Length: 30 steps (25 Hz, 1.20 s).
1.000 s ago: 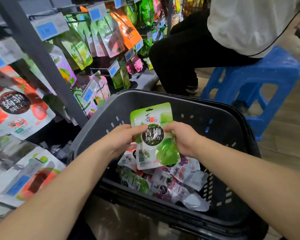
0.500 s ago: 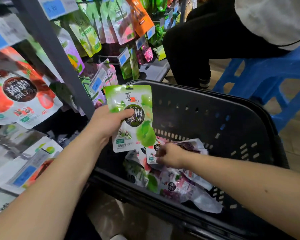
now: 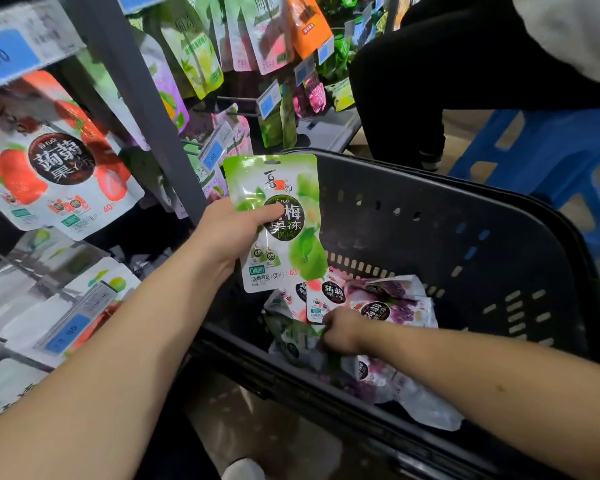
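My left hand (image 3: 234, 233) grips a green plum jelly pouch (image 3: 284, 237) upright above the left rim of a black plastic shopping basket (image 3: 465, 216). My right hand (image 3: 340, 332) reaches down into the basket among a pile of jelly pouches (image 3: 378, 306), its fingers curled on a green and white pouch (image 3: 291, 337) at the pile's left side. Purple grape pouches (image 3: 392, 308) lie just beyond that hand.
A rack of hanging jelly pouches with blue price tags (image 3: 212, 157) fills the left side, including a red strawberry pouch (image 3: 59, 171). A grey upright post (image 3: 146, 109) stands beside the basket. Another person in black trousers (image 3: 413, 98) sits on a blue stool (image 3: 551, 157) behind.
My right hand let go of the green pouch and went down into the basket's pile. My left hand lifted the green pouch up and leftward toward the rack.
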Available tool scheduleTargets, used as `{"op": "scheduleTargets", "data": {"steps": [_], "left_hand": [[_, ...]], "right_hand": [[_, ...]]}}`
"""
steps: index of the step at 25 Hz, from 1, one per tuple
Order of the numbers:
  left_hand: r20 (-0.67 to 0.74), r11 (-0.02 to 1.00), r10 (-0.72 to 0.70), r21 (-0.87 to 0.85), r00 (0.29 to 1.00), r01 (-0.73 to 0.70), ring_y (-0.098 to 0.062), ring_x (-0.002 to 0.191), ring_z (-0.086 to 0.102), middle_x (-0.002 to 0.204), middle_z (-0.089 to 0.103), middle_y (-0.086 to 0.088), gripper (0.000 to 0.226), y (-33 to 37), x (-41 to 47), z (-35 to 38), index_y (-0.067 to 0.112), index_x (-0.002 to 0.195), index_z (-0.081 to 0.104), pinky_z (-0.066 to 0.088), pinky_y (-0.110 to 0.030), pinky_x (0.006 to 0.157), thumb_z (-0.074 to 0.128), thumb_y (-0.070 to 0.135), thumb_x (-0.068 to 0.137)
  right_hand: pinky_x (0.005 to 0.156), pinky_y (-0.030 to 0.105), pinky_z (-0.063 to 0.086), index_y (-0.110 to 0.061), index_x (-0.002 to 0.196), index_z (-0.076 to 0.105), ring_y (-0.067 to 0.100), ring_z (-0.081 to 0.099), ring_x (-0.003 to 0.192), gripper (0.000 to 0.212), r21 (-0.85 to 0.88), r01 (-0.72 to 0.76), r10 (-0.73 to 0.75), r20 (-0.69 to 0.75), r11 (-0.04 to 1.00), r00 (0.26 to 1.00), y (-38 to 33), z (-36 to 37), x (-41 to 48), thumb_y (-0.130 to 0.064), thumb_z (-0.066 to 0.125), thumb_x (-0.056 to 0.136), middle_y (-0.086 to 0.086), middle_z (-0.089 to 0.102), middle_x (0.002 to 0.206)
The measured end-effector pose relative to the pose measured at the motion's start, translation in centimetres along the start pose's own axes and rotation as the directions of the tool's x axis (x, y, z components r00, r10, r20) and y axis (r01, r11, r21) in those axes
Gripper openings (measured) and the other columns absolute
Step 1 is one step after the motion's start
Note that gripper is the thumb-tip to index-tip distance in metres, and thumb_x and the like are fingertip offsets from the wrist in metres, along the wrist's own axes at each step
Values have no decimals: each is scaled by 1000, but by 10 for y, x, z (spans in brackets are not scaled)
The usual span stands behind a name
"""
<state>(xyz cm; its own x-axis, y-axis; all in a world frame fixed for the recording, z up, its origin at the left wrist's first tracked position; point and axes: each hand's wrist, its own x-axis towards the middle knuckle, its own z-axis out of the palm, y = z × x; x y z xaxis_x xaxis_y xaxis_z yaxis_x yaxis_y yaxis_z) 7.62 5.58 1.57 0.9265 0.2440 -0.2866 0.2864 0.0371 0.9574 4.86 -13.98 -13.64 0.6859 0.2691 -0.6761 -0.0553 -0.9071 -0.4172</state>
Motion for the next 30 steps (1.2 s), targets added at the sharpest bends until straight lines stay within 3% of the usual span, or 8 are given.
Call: {"op": "scheduleTargets", "data": {"steps": [3, 5, 7, 10, 15, 20, 25, 30], "left_hand": [[4, 1000, -6, 7, 1000, 6, -25, 86, 79, 96, 81, -6, 28, -1, 0, 6, 12, 111, 77, 63, -41, 80, 82, 10, 84], [4, 1000, -8, 5, 1000, 8, -25, 86, 79, 96, 81, -6, 27, -1, -1, 13, 13, 109, 77, 63, -43, 81, 83, 11, 84], [-9, 1000, -8, -13, 1000, 8, -26, 84, 79, 94, 81, -7, 24, 0, -4, 19, 13, 106, 77, 63, -42, 78, 83, 10, 83], [-36, 998, 24, -62, 999, -27, -24, 81, 79, 93, 81, -6, 24, 7, -14, 24, 14, 106, 77, 62, -37, 71, 83, 9, 83], [-114, 982, 57, -171, 992, -76, -20, 78, 78, 92, 81, -6, 20, 20, -41, 13, 11, 103, 75, 64, -38, 71, 81, 7, 84], [-94, 978, 30, -201, 995, -49, -15, 72, 77, 93, 81, -3, 15, 19, -78, 5, 16, 104, 74, 62, -32, 58, 73, 11, 90], [-10, 947, -115, -304, 993, 107, -29, 118, 70, 127, 73, -11, 55, 12, -124, 1, 13, 134, 67, 62, -46, 89, 75, 27, 82], [-81, 928, -72, -370, 994, 37, -25, 84, 78, 109, 79, -12, 28, 26, -182, -22, 12, 115, 73, 65, -43, 67, 68, 27, 91]], "right_hand": [[59, 18, 46, -15, 139, 57, 17, 60, 79, 50, 255, 9, 1, -36, 967, 999, 27, -38, -20, -16, 70, 90, 7, 65, 104], [47, 23, 39, -20, 120, 64, 20, 53, 64, 35, 415, -14, 45, -66, 910, 997, 43, -61, -34, -9, 68, 87, 8, 61, 84], [55, 29, 38, -23, 102, 67, 27, 56, 68, 29, 582, -11, 70, -79, 813, 994, 52, -80, -44, -4, 66, 79, 14, 63, 83], [81, 48, 56, -21, 116, 70, 38, 72, 94, 49, 831, 29, 15, -45, 556, 999, 55, -106, -59, 9, 58, 79, 17, 75, 106], [82, 44, 62, -5, 121, 63, 33, 74, 96, 42, 983, 57, -195, -22, 177, 981, 42, -126, -88, 18, 40, 95, 18, 75, 113], [84, 46, 62, -3, 118, 65, 35, 72, 100, 47, 975, 120, -396, -38, 185, 917, 34, -122, -108, 23, 36, 91, 20, 71, 119], [83, 42, 61, -5, 112, 66, 30, 76, 89, 52, 968, 170, -488, -59, 186, 871, 18, -115, -129, 26, 32, 88, 16, 75, 107], [90, 47, 59, -4, 122, 64, 33, 74, 99, 53, 952, 226, -605, -58, 205, 794, -15, -119, -157, 25, 35, 87, 18, 73, 116]]}}
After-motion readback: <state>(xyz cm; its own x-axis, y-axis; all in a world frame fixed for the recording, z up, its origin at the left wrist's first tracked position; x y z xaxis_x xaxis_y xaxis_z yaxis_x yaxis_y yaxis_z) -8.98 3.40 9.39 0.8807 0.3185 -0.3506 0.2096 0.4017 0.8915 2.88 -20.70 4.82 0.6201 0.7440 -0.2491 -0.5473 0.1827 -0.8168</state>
